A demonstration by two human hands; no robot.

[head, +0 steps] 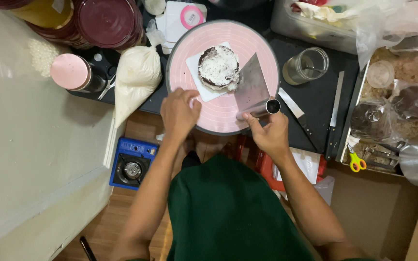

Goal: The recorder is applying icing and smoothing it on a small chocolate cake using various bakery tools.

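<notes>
A small round dark cake (218,67) with white cream on top sits on a white square paper in the middle of a pink turntable (221,113). My right hand (270,134) grips the tube handle of a metal scraper (251,84), whose flat blade stands against the cake's right side. My left hand (179,112) rests on the near left rim of the turntable, fingers curled over its edge.
A filled white piping bag (137,76) lies left of the turntable. A glass jar (306,65) and two long knives (335,99) lie on the black counter to the right. Trays with bagged items and yellow-handled scissors (357,163) are far right. A blue camping stove (131,166) sits on the floor.
</notes>
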